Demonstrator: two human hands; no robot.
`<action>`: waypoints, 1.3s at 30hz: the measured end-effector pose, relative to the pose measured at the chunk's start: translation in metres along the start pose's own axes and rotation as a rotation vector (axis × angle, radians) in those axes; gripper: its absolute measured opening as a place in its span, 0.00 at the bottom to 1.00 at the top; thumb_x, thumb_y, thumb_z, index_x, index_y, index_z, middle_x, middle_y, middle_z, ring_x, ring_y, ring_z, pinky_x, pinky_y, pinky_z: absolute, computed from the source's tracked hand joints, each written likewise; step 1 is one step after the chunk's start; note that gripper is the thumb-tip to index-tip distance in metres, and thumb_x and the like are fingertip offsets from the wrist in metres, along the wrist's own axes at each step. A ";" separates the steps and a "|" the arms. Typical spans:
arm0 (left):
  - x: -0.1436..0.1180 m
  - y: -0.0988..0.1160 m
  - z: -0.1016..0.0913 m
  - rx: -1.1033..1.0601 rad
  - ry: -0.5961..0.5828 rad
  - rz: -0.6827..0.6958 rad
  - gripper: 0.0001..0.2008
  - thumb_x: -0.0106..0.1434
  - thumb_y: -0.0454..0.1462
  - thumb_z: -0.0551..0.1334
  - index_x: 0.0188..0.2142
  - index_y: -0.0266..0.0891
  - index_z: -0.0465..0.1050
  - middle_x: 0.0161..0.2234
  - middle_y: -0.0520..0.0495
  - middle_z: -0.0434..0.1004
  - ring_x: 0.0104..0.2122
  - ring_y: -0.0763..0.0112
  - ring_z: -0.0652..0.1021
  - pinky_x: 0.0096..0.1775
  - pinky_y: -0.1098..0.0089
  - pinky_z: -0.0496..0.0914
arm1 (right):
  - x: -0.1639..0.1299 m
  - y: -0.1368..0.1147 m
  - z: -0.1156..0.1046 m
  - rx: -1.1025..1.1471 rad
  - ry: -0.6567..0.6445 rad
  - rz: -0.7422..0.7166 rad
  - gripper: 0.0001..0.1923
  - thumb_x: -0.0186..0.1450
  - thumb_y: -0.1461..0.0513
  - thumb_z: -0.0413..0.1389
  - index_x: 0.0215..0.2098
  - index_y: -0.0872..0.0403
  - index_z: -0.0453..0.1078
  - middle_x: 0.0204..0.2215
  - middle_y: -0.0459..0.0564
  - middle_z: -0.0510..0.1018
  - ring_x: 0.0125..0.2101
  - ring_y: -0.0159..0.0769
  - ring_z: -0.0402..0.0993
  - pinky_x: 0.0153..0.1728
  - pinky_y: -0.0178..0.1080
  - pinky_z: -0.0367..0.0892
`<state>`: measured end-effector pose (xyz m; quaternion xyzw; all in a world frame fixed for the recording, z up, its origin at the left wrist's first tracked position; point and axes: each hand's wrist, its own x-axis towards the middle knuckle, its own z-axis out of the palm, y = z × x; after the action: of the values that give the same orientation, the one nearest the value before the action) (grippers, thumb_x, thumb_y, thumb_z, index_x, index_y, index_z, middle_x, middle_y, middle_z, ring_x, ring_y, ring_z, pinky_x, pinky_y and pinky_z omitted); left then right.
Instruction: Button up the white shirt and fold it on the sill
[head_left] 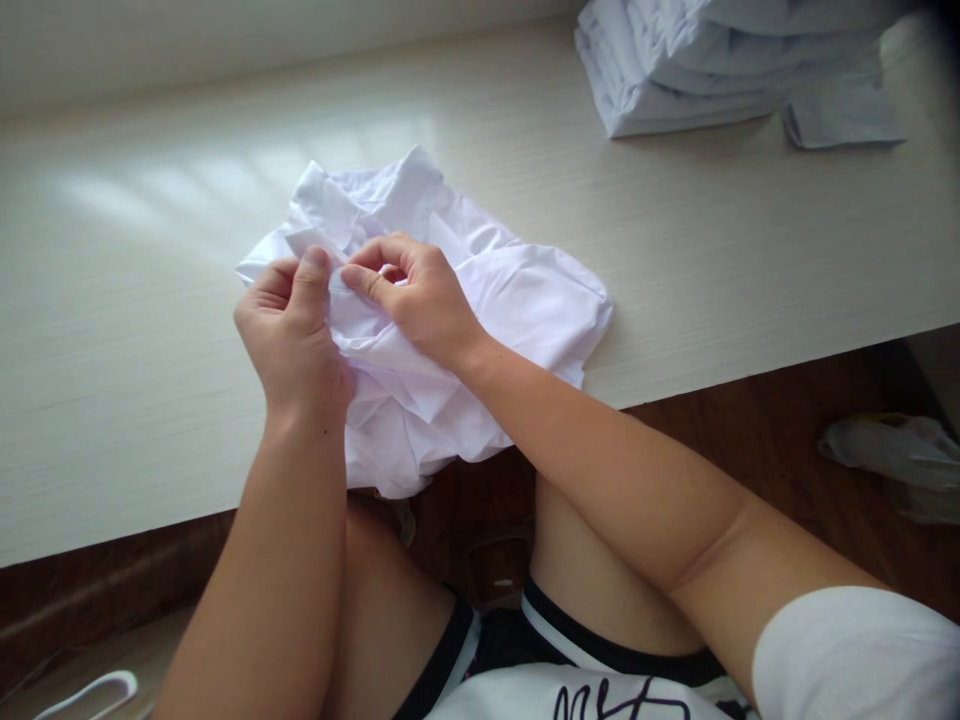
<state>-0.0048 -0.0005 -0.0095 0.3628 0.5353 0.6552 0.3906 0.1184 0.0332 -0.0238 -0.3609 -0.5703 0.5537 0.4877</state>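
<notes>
A crumpled white garment lies bunched at the near edge of a pale wooden table, with part of it hanging over the edge. My left hand pinches a fold of the cloth between thumb and fingers at the garment's left side. My right hand grips the same fold just to the right, its fingers curled around the fabric. The two hands almost touch each other.
A stack of folded white garments sits at the table's far right corner. On the brown floor to the right lies a crumpled plastic bag. A white hanger shows at the bottom left. My knees are under the table edge.
</notes>
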 end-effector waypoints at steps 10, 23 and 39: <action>-0.002 -0.003 0.002 0.014 -0.068 0.092 0.07 0.62 0.42 0.73 0.31 0.46 0.79 0.28 0.54 0.78 0.31 0.73 0.79 0.35 0.71 0.75 | -0.002 -0.005 -0.001 0.048 0.040 0.009 0.18 0.63 0.47 0.67 0.35 0.52 0.74 0.36 0.45 0.75 0.39 0.30 0.70 0.44 0.35 0.71; -0.003 -0.003 0.005 -0.195 -0.130 -0.064 0.13 0.59 0.45 0.75 0.32 0.44 0.75 0.34 0.53 0.81 0.36 0.72 0.81 0.45 0.68 0.78 | -0.004 -0.002 0.001 0.202 0.048 -0.030 0.18 0.62 0.46 0.68 0.39 0.50 0.80 0.40 0.45 0.78 0.41 0.29 0.73 0.46 0.34 0.72; -0.005 -0.009 0.008 -0.074 0.034 0.038 0.11 0.60 0.40 0.74 0.27 0.44 0.75 0.27 0.55 0.79 0.29 0.76 0.78 0.35 0.72 0.75 | -0.006 -0.003 0.003 0.158 0.070 0.121 0.25 0.56 0.40 0.69 0.35 0.52 0.76 0.36 0.47 0.78 0.38 0.31 0.73 0.41 0.35 0.74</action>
<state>0.0061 -0.0004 -0.0175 0.3471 0.5101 0.6880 0.3821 0.1176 0.0263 -0.0217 -0.3742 -0.4846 0.6123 0.5002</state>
